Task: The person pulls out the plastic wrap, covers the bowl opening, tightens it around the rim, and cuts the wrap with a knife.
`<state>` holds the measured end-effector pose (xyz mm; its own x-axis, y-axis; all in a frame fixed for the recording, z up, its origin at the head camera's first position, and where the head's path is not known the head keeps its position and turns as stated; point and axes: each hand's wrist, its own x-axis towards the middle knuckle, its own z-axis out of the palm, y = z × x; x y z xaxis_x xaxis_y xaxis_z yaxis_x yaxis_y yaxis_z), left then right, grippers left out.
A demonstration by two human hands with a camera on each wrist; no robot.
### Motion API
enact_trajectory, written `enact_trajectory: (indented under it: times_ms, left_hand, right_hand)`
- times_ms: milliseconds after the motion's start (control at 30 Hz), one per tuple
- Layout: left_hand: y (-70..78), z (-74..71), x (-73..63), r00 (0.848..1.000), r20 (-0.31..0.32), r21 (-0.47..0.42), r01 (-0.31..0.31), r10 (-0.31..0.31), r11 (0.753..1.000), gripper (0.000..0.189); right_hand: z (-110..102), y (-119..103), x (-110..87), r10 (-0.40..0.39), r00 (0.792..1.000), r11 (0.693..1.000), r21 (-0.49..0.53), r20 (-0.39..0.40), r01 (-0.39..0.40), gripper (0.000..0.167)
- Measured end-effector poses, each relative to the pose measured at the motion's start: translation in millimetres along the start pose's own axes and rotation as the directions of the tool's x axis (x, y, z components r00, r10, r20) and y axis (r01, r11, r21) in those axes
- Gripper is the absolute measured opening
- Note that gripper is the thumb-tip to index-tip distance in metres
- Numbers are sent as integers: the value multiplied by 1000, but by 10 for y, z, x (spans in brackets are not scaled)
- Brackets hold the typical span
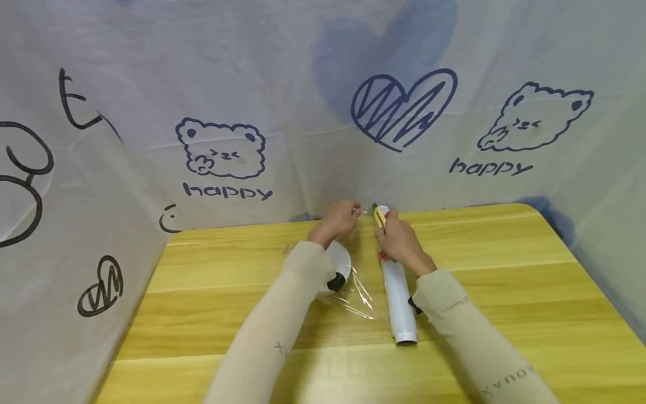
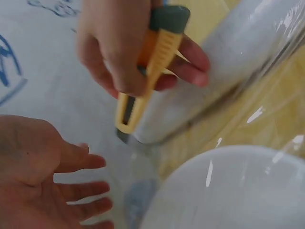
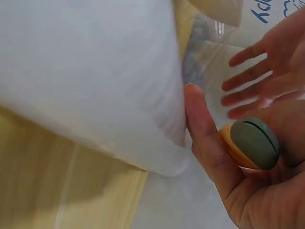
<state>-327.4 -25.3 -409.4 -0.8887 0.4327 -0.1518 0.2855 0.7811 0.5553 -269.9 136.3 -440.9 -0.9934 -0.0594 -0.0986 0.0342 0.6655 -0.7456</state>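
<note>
My right hand [image 1: 401, 241] grips a yellow utility knife [image 2: 159, 59] with dark grey-green ends, holding it over the far end of a roll of cling film [image 1: 398, 303]. In the right wrist view, one fingertip of that hand lies right at the roll's side. A sheet of clear film [image 1: 360, 300] stretches left from the roll across a white round bowl [image 2: 228, 191], which the left forearm partly hides in the head view. Beyond the bowl, near the table's far edge, is my left hand [image 2: 33, 162], its fingers straight and spread, with nothing visible in them.
Everything rests on a yellow wood-grain table [image 1: 212, 314]. Right behind its far edge hangs a pale cloth [image 1: 303, 157] printed with hearts and bears, and similar cloth stands at both sides.
</note>
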Motion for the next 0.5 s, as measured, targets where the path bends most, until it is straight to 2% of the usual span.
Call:
enact_trajectory:
  times_ms: [100,133,200,233,333,400,467,500]
  left_hand:
    - [-26,75,207,998,23,114,56,-59,992,45]
    - [-145,170,374,999,21,148,39,-42,988,45]
    - [-314,308,661,997,57,217,29,-42,976,44]
    - [-424,399,816,997,66,229,15,-31,973,40]
    - [-507,497,1021,989,136,167,37,-60,985,35]
    - [-335,397,876,978,171,103,104,-120,989,33]
    - [-195,316,733,975,159,50,151,-158,987,37]
    - [-157,298,672,979,127,31,156,-159,987,39]
  right_hand:
    - [-12,12,21,1,1000,1000,-1,-1,-1,33]
    - [-15,11,25,4,1000,1000,1,4,-4,32]
    - [-18,7,35,15,1000,1000,3,11,-15,31]
    - [-19,7,38,24,1000,1000,6,15,-24,30]
    - [-22,9,43,34,999,999,7,24,-34,31]
    - [-28,7,43,36,999,999,10,25,-36,31]
    - [-38,0,50,29,999,1000,7,23,-29,30]
    - [-45,-3,54,28,999,1000,6,21,-28,29]
